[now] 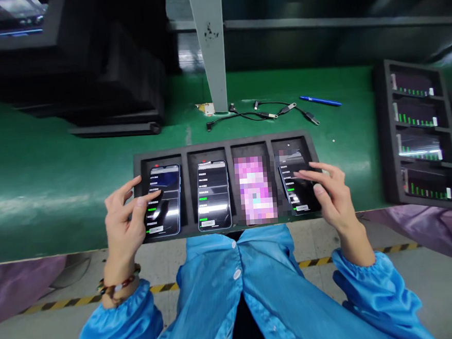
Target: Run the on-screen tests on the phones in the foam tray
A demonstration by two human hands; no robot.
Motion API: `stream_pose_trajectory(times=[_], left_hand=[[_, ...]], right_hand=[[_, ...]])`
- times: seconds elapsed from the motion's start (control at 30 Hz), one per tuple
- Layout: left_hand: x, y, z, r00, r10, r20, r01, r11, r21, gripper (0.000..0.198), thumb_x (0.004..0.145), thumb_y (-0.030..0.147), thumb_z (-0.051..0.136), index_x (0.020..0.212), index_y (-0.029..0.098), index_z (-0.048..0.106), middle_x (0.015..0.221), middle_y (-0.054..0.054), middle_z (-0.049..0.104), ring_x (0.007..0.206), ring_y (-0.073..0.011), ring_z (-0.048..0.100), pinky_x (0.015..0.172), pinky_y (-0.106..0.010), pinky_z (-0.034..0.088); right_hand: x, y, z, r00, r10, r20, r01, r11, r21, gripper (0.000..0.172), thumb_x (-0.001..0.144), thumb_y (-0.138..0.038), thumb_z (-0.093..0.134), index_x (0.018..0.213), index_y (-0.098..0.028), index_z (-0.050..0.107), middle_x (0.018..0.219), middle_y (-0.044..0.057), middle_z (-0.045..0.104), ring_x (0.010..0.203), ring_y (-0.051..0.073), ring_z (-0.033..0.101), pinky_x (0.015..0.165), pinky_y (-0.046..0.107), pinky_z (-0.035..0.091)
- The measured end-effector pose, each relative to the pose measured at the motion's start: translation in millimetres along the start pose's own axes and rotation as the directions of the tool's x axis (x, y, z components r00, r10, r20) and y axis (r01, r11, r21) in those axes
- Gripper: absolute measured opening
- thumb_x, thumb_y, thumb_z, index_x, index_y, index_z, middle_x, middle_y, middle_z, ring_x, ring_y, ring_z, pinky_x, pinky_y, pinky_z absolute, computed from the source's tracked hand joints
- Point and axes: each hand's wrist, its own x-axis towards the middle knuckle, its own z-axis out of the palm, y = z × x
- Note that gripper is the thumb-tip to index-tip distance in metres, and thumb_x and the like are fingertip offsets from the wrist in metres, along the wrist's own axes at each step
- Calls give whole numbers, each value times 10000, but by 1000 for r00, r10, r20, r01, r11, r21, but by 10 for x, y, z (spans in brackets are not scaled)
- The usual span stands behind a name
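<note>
A black foam tray (228, 144) with several slots lies at the near edge of the green bench. A lit phone sits in each slot. My left hand (124, 218) is open, its thumb touching the screen of the leftmost phone (168, 194). My right hand (328, 190) is open too, fingers spread over the rightmost phone (295, 193), fingertips on its screen. The second phone (213, 195) and the third, blurred phone (255, 190) lie untouched between them. Blue sleeves cover both arms.
A second black tray (388, 137) with several phones stands at the right. Black cables (263, 114) and a blue pen (321, 101) lie behind the tray by a grey post (210, 46). Stacked black trays (112, 95) fill the back left.
</note>
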Motion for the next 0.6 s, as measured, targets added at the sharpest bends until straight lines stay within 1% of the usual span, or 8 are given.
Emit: stream_pose_trajectory(times=[0.03, 0.1, 0.17, 0.2, 0.27, 0.33, 0.4, 0.6], left_hand=[[2, 13, 3, 1000, 7, -10, -7, 1000, -2, 430, 1121, 497, 505, 1174, 227, 836, 1593, -85, 657, 1503, -310, 560, 1289, -580, 438], [5, 29, 12, 999, 16, -43, -16, 1000, 0, 436, 1124, 491, 490, 1230, 212, 807, 1583, -102, 658, 1500, -302, 579, 1315, -567, 406], [4, 30, 19, 997, 25, -72, -25, 1000, 1, 446, 1127, 487, 473, 1261, 197, 784, 1573, -115, 661, 1494, -293, 594, 1328, -552, 388], [3, 26, 22, 997, 31, -78, -31, 1000, -1, 444, 1128, 483, 472, 1265, 193, 779, 1571, -117, 662, 1492, -292, 598, 1327, -548, 389], [-2, 10, 25, 996, 41, -83, -42, 999, -12, 430, 1126, 475, 484, 1258, 195, 783, 1565, -115, 668, 1487, -295, 604, 1322, -548, 396], [-9, -14, 30, 995, 45, -92, -47, 999, -22, 419, 1122, 473, 500, 1254, 203, 792, 1560, -113, 674, 1485, -300, 607, 1320, -551, 397], [-13, -48, 42, 991, 54, -119, -59, 997, -39, 415, 1116, 476, 514, 1248, 209, 803, 1541, -112, 689, 1475, -301, 615, 1319, -546, 393], [-6, -116, 90, 986, 95, -140, -109, 990, -91, 384, 1110, 439, 547, 1261, 221, 825, 1527, -115, 702, 1459, -304, 628, 1309, -541, 387]], right_hand=[[18, -116, 21, 996, -59, 73, 59, 998, 9, 402, 1138, -420, 465, 1381, -307, 766, 1359, 48, 813, 1479, 323, 601, 1272, 621, 371], [71, -339, 94, 951, -168, 259, 158, 986, 61, 385, 1152, -384, 450, 1370, -324, 762, 1365, 22, 813, 1461, 292, 618, 1280, 591, 354], [148, -482, 182, 901, -194, 389, 180, 981, 72, 396, 1171, -355, 416, 1391, -330, 745, 1390, 6, 806, 1470, 268, 612, 1293, 574, 333], [190, -507, 214, 898, -167, 407, 163, 986, 44, 406, 1178, -356, 404, 1427, -327, 724, 1428, 10, 790, 1497, 269, 588, 1295, 575, 328], [258, -457, 225, 936, -81, 343, 99, 995, -34, 434, 1182, -397, 398, 1513, -311, 665, 1527, 37, 732, 1552, 290, 527, 1294, 591, 329], [278, -317, 161, 976, 4, 216, 15, 996, -85, 471, 1176, -442, 401, 1568, -300, 619, 1605, 69, 666, 1581, 310, 491, 1294, 600, 338], [233, -154, 58, 991, 64, 116, -54, 995, -90, 474, 1175, -449, 399, 1572, -307, 615, 1614, 80, 649, 1583, 312, 491, 1301, 595, 337], [-103, 64, -91, 991, 89, 100, -82, 994, -71, 383, 1172, -385, 441, 1436, -357, 717, 1471, 29, 749, 1492, 306, 579, 1256, 581, 349]])
